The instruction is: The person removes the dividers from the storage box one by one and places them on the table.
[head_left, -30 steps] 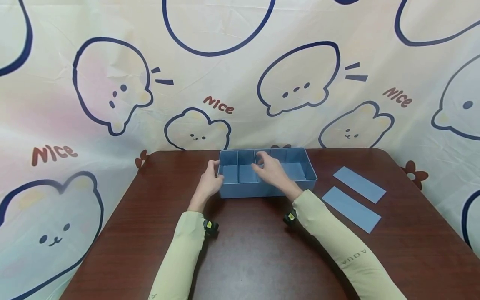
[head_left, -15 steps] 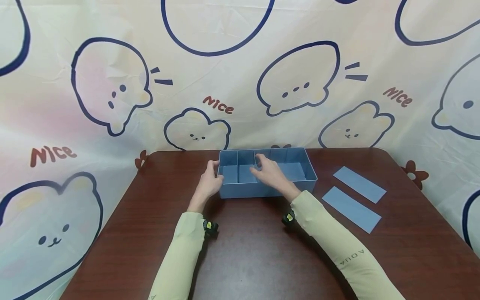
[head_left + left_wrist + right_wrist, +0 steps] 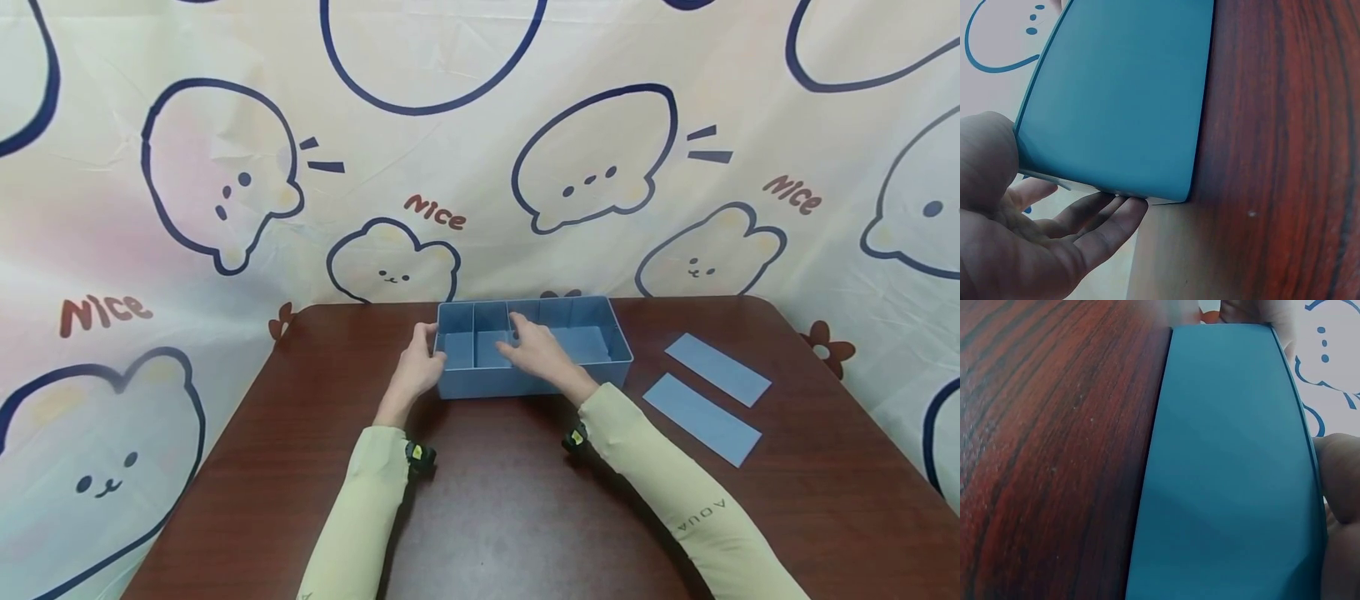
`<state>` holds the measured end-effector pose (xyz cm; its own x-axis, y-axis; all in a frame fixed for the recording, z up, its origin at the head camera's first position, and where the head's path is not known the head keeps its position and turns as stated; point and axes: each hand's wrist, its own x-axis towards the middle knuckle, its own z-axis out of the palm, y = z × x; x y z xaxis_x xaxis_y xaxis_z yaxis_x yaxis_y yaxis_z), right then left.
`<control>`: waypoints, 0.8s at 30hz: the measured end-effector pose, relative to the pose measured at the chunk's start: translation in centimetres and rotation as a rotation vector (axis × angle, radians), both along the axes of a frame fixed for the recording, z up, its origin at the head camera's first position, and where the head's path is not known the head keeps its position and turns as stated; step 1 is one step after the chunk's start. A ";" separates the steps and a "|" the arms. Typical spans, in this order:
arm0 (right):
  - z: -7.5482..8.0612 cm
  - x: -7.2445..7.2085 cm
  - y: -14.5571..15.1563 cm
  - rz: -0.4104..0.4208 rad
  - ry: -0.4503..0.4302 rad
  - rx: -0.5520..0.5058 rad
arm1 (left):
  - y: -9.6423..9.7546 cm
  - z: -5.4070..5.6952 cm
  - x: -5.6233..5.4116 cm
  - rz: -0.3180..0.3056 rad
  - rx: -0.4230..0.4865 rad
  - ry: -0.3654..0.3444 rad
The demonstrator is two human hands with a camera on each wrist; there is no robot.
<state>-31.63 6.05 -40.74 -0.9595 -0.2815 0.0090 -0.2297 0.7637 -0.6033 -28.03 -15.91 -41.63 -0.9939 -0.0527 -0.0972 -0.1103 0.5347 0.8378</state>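
Fingers [image 3: 1110, 228] of the left hand [image 3: 412, 367] press against the outer end wall of the blue box [image 3: 480, 383], with its thumb at the near corner, so this hand appears to grip that end. The right hand [image 3: 542, 350] reaches over the near rim to the second divider [image 3: 509, 308], index finger stretched toward the far wall and thumb held apart on the nearer side; whether it pinches the divider or merely touches it I cannot tell. The box sits toward the far edge of the table [image 3: 487, 500], open side up. Inside, the first divider [image 3: 474, 333] stands upright from front to back and looks finished; the second seems to be in its place or nearly so, with the hand over it. The long section to the right shows no divider standing, only faint upright lines on its back wall. Farther out, to the right, the far panel [image 3: 718, 369] and the near panel [image 3: 702, 419] lie flat and apart from each other; judging by their blue colour and shape, they are the part still left to fit. Compared with half a second ago, the right hand sits slightly lower over the box, while the left hand, box and both panels appear unmoved.
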 end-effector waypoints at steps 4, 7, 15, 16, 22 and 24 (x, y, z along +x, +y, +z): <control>0.1 0.0 -0.1 0.006 -0.010 0.022 | 0.0 0.0 0.0 0.001 -0.006 0.005; 0.1 0.0 -0.1 0.007 -0.017 0.034 | 0.0 0.0 0.0 -0.001 -0.007 0.003; -0.1 -0.3 -0.2 0.011 -0.023 0.065 | 0.0 0.0 -0.1 -0.002 -0.007 0.007; -0.1 -0.3 -0.2 0.013 -0.025 0.068 | 0.0 0.0 -0.1 -0.001 -0.007 0.009; 0.0 -0.4 -0.1 0.031 -0.035 0.059 | 0.0 -0.1 -0.1 0.003 -0.007 0.011; 0.1 -0.3 -0.1 0.033 -0.047 0.040 | 0.0 -0.1 -0.1 0.002 -0.007 0.009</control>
